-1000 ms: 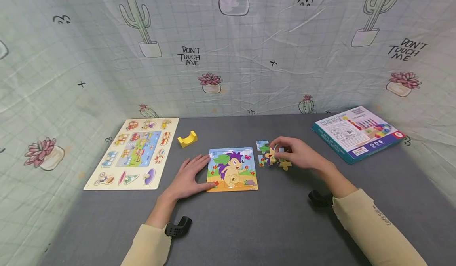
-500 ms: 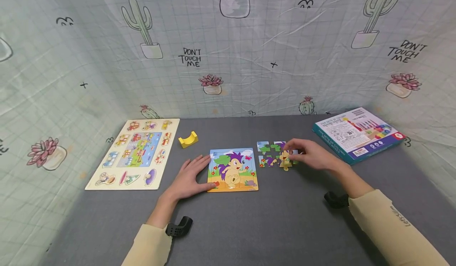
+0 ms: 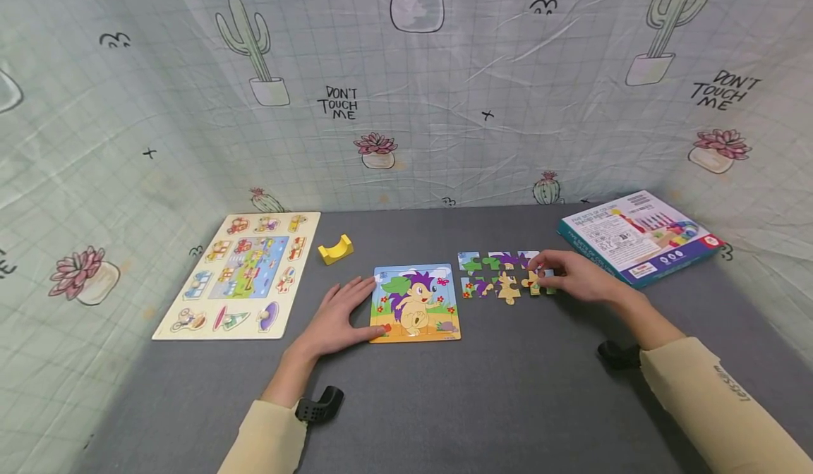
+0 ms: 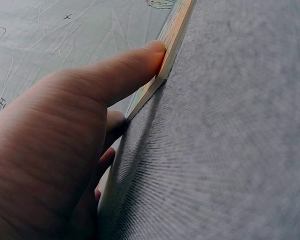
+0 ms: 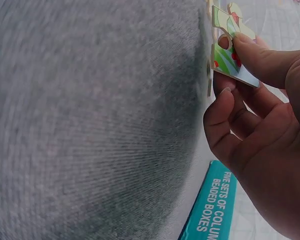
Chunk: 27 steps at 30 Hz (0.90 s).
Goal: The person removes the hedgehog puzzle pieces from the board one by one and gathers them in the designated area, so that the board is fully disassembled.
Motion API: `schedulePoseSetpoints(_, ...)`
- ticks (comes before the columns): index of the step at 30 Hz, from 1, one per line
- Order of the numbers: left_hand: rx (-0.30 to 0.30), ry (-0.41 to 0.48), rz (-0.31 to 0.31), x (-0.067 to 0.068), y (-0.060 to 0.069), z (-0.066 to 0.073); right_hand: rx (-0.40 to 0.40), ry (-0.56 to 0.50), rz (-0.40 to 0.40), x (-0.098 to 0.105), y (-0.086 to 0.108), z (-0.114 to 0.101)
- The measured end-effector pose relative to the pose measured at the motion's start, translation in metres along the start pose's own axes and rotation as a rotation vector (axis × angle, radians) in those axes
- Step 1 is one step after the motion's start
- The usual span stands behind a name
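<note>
A square hedgehog puzzle board [image 3: 416, 305] lies flat in the middle of the table. My left hand [image 3: 334, 320] rests at its left edge, fingers fairly straight, the thumb [image 4: 140, 62] lying on the near corner. Right of the board, loose jigsaw pieces [image 3: 508, 287] are laid in two rows. At their right end my right hand [image 3: 576, 276] pinches a jigsaw piece [image 5: 224, 56] between thumb and fingers; in the right wrist view it is tilted, with green leaves and red spots. Its far part is partly covered by my fingers.
At the left lies a cream peg puzzle board [image 3: 292, 266] with vehicles and toys. A yellow arch block [image 3: 335, 250] stands between the boards. A teal and white box [image 3: 638, 238] lies at the right. Printed cloth [image 3: 444, 163] rises behind the grey table.
My right hand has moved rightward along the jigsaw pieces. More pieces of the two rows, formerly under the hand, now show. The left hand stays on the board.
</note>
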<state>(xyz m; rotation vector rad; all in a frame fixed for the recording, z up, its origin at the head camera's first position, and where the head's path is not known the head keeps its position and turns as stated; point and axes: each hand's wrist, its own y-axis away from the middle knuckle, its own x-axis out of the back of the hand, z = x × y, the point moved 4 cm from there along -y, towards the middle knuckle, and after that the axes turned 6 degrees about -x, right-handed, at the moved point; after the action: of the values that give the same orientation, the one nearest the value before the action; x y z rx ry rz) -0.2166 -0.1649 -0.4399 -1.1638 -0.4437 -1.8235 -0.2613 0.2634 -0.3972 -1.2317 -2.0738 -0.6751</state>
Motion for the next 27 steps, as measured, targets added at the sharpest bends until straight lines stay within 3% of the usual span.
schedulePoseSetpoints(7,-0.003,-0.002,0.003,-0.0006,-0.0003,-0.0007,0.016,0.012,0.01,-0.0027,-0.0031,0.0058)
schedulePoseSetpoints(16,-0.003,0.006,0.004,-0.0007,-0.0001,-0.0008,-0.021,0.093,0.028,-0.006,-0.0047,0.0075)
schedulePoseSetpoints(27,-0.005,0.007,0.001,-0.0003,-0.0001,-0.0003,0.04,0.143,0.069,-0.0058,-0.0005,0.0062)
